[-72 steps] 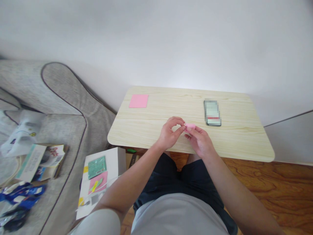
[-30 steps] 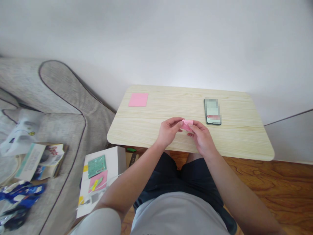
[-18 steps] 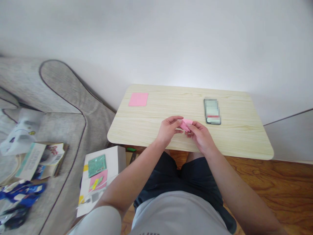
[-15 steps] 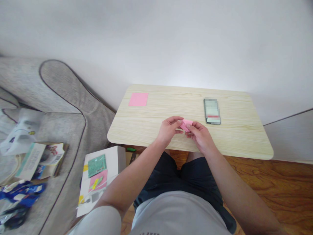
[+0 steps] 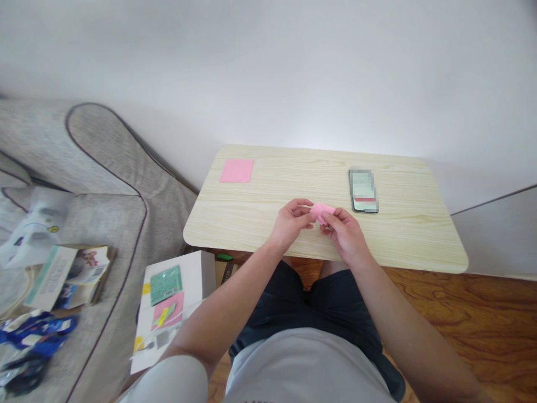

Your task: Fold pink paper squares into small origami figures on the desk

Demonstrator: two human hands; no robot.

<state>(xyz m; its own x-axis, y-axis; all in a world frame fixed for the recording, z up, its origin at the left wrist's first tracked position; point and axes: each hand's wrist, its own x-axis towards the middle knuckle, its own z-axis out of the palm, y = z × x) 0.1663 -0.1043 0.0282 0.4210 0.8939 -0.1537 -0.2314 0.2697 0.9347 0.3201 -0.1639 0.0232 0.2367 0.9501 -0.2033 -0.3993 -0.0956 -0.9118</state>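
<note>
Folded pink paper (image 5: 319, 209) is held between the person's two hands over the near part of the table (image 5: 293, 173), a little right of its middle. The left hand (image 5: 292, 223) pinches its left end between thumb and fingers, with the other fingers curled loosely. The right hand (image 5: 344, 234) grips it from the right, thumb laid over the top and fingers beneath. Both hands are clamped on the paper and close to each other; the fingers hide part of it, so I cannot tell exactly how it is folded, or whether it touches the tabletop.

A flat pink square (image 5: 237, 170) lies near the far left corner of the table, well apart from the hands. To the right of them, farther back, lies a phone (image 5: 364, 190), its screen blurred. A pale wall (image 5: 293, 73) stands behind the table.

At the near left, beside the person's left arm, is a white box (image 5: 208, 274). On its top lie a green packet (image 5: 166, 284) and, nearer, a pink sheet (image 5: 177, 304) with a yellow and green piece on it. Farther left is a grey sofa (image 5: 104, 143) bearing a white bag (image 5: 39, 229), an open carton (image 5: 52, 274) and a blue bundle (image 5: 50, 336).
</note>
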